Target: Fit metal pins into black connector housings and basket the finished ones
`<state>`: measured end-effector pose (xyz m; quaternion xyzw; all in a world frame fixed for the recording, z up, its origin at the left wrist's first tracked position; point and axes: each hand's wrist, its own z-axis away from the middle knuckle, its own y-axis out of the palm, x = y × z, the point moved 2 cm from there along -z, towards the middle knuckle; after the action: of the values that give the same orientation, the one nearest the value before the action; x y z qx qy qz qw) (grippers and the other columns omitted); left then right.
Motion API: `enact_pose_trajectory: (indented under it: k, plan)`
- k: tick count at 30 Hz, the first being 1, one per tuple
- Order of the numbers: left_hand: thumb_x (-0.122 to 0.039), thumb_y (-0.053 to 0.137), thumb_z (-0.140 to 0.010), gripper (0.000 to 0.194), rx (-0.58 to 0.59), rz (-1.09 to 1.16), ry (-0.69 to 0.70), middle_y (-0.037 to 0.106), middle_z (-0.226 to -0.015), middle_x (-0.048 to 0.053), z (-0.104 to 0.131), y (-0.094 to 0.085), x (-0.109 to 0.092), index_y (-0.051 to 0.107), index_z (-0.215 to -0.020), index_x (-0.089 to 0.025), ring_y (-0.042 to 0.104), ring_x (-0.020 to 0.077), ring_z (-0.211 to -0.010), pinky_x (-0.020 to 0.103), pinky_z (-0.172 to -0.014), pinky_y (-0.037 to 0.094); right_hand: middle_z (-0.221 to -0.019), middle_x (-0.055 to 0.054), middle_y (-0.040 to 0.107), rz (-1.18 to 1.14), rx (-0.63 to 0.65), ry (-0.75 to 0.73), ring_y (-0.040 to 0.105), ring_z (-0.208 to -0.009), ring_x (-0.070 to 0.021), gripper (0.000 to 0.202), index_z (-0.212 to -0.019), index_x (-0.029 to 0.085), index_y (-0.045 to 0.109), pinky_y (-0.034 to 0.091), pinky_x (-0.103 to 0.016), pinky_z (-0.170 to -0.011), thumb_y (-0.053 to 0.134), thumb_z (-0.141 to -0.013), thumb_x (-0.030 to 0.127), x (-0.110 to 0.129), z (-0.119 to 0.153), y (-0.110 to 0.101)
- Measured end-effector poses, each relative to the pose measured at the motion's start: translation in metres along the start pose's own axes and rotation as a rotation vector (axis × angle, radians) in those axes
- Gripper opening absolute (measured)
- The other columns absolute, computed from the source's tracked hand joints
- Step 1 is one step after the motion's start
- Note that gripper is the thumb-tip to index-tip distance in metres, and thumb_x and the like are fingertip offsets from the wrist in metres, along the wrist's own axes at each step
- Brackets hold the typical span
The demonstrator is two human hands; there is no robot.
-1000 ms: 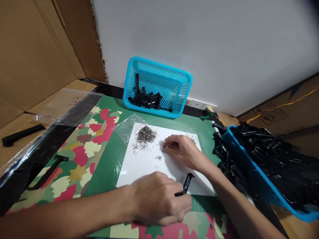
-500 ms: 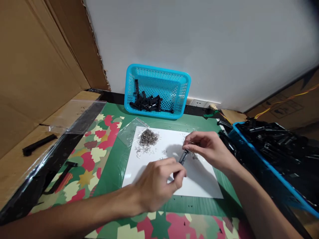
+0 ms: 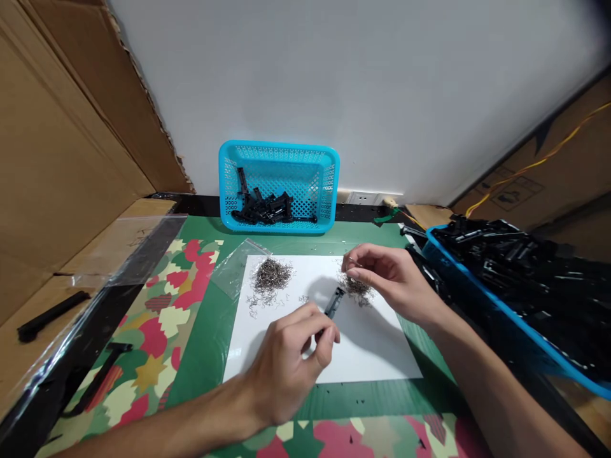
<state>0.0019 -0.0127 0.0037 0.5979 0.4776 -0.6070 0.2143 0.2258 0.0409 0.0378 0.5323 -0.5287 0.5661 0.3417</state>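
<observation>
Held part black with greyish sheen, wire bits silvery brown, sheet plain white. Basket bright blue, lattice pattern. Patterned paper: red, green, cream shapes, gold star.

Workshop, from baskets of parts

A single camera, worn on the person's head, looked forward and steeply down from above the forearms, which came in at the bottom corners. It sat near enough for the left hand and right hand to appear large over the white sheet at lower centre. The blue perforated basket stood farther off, against the white wall it faced. Its wide field took in cardboard at left and a blue bin at right.
</observation>
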Motion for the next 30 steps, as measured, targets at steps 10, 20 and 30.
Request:
enact_pose_trajectory:
  k: [10,20,30]
  plan:
    - [-0.037,0.052,-0.109,0.019,-0.267,0.125,-0.072,0.053,-0.104,0.001,-0.001,-0.004,0.01,0.064,-0.12,-0.027,0.056,0.0136,-0.084,0.028,-0.072,0.045,-0.093,-0.007,0.072,-0.058,0.304,-0.052,0.066,-0.085,-0.0175,0.01,-0.098,0.018,0.069,0.052,-0.031,-0.079,0.07,-0.101,0.027,0.013,0.014,0.017]
    - [-0.035,0.053,-0.109,0.016,-0.172,0.083,-0.022,0.051,-0.095,-0.001,-0.004,-0.003,0.008,0.063,-0.105,-0.024,0.049,0.0128,-0.077,0.028,-0.067,0.037,-0.092,-0.002,0.078,-0.159,0.336,0.038,0.073,-0.083,-0.0133,0.029,-0.117,0.025,0.055,0.055,-0.024,-0.076,0.076,-0.097,0.021,0.003,0.016,0.03]
    - [-0.034,0.046,-0.112,0.018,-0.101,0.053,-0.011,0.049,-0.094,0.0,-0.003,-0.002,0.006,0.058,-0.103,-0.022,0.047,0.0131,-0.075,0.03,-0.067,0.037,-0.086,-0.004,0.082,-0.282,0.217,-0.008,0.08,-0.079,-0.0162,0.032,-0.101,0.022,0.056,0.063,-0.024,-0.075,0.084,-0.088,0.014,-0.003,0.017,0.034]
